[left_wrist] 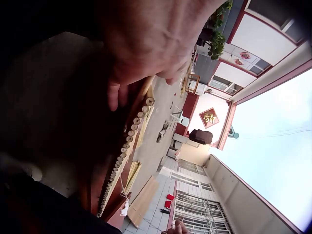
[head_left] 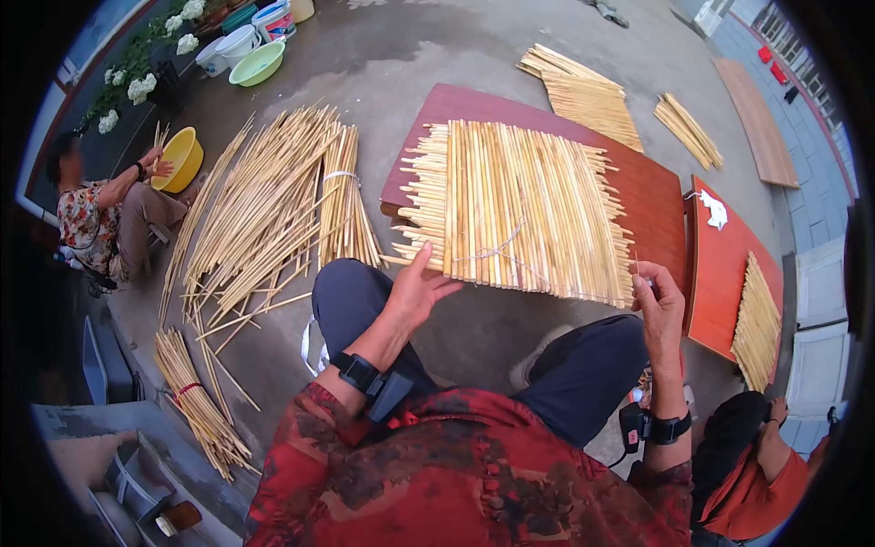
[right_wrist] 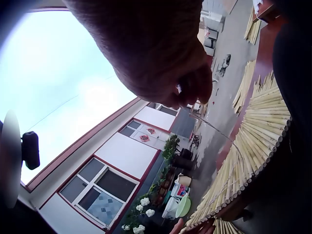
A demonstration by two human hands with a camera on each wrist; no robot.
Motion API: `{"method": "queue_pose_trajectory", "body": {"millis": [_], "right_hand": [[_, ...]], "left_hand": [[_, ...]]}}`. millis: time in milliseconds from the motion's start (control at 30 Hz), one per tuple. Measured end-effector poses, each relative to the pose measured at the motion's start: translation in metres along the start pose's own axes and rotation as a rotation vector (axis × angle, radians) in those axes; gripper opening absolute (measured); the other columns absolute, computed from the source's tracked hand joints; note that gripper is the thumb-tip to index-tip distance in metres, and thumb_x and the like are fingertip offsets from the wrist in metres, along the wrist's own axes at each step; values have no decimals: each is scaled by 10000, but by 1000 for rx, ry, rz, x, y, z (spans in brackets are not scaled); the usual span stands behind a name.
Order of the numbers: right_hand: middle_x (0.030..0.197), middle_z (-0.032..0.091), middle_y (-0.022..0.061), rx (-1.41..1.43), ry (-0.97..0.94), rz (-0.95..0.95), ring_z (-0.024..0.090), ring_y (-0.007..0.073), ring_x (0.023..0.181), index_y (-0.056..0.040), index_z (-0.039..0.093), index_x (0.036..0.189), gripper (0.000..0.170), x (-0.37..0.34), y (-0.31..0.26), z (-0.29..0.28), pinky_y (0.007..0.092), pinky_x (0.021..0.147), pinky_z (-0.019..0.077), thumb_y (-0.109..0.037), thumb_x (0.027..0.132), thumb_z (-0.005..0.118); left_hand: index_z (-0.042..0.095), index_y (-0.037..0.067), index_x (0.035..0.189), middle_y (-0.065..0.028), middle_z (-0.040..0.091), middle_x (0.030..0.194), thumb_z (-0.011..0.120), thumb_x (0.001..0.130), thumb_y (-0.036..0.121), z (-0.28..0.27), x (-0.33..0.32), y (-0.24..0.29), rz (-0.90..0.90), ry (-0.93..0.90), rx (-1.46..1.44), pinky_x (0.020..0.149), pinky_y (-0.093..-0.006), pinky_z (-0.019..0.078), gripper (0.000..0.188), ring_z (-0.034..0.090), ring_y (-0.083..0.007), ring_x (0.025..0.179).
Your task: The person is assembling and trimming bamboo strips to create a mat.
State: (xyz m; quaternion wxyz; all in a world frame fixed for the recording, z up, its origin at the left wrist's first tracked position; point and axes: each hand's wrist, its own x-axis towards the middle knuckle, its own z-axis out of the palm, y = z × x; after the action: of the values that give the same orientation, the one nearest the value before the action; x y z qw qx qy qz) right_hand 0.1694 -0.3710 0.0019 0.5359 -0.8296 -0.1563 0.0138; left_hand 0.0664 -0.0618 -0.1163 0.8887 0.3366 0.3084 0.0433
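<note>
A mat of pale stalks (head_left: 533, 205), laid side by side, rests on a reddish-brown board in front of me. My left hand (head_left: 415, 294) grips its near left corner, thumb on top and fingers at the underside. In the left wrist view the cut stalk ends (left_wrist: 127, 140) run away from that hand in a row. My right hand (head_left: 660, 308) is raised beside the near right corner. Its fingers pinch a thin string (right_wrist: 213, 126), which runs down to the mat in the right wrist view. A loose loop of white thread (head_left: 499, 250) lies across the mat's near part.
Loose stalks (head_left: 264, 201) spread on the ground at left, beside tied bundles (head_left: 196, 401). More stalks (head_left: 592, 96) lie beyond the board (head_left: 647, 196). A red panel (head_left: 715, 273) stands at right. One person sits by a yellow basin (head_left: 185, 162); another is at lower right.
</note>
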Motion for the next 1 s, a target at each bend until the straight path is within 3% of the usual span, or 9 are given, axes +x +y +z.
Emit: {"method": "queue_pose_trajectory", "body": {"millis": [33,133,200,267,367,467,500,633,1000], "right_hand": [[673,497,-25,4,-15,49,436,41,592,-16,576,971,114,-3,4,-4,190,529,371,-80,878,560],[633,505,23,-97,-162,44,454,79,571,-8,581,863,92,-29,28,11,242,534,398,-99,851,589],[671,532,91,-172,-211,90,522,159,602,-4,584,833,96,-35,8,21,295,583,431,-99,830,596],[743,556,125,-198,-238,-119,566,244,686,-12,583,838,83,-44,11,34,323,637,448,-91,814,594],[795,563,140,-155,-353,-108,571,297,762,-14,580,842,86,-51,12,45,346,675,453,-92,809,588],[783,563,112,-132,-454,-104,567,207,724,-5,588,867,103,-57,24,48,303,653,448,-92,817,613],[811,578,141,-147,-518,-120,579,317,789,-29,582,852,109,-60,28,49,368,687,460,-128,808,594],[835,589,146,-201,-638,-46,583,328,810,-40,586,859,116,-75,34,57,386,706,463,-147,811,582],[831,579,156,-178,-562,-35,581,334,798,-19,578,866,118,-71,31,57,378,693,463,-129,825,577]], "left_hand": [[416,-12,1255,-174,543,1173,569,889,230,2,4,2,27,-33,-54,898,-455,462,465,569,-303,1034],[478,-5,1191,-132,594,1098,598,864,142,-5,13,-7,60,29,4,872,-428,483,379,602,-254,980],[491,-1,1176,-125,600,1086,599,860,120,-16,8,-7,40,-3,-2,859,-417,491,356,604,-247,974],[504,3,1160,-118,606,1075,600,855,99,-12,8,-7,19,-42,1,845,-406,499,334,606,-240,968],[501,27,1172,-111,600,1086,577,867,88,-15,10,-4,-10,-39,22,873,-433,476,320,599,-230,969],[493,31,1180,-107,587,1118,559,879,102,-20,13,-6,-20,4,11,920,-474,431,317,570,-232,1029],[467,21,1211,-118,565,1157,521,894,92,-24,18,-10,-28,14,-43,950,-500,396,329,539,-253,1082],[411,-4,1264,-159,490,1252,479,911,78,-27,25,-13,-44,-5,-92,976,-495,384,369,493,-293,1138],[417,-44,1236,-184,516,1206,468,914,68,4,103,-9,-34,-65,-3,948,-466,442,345,532,-298,1088]]}}
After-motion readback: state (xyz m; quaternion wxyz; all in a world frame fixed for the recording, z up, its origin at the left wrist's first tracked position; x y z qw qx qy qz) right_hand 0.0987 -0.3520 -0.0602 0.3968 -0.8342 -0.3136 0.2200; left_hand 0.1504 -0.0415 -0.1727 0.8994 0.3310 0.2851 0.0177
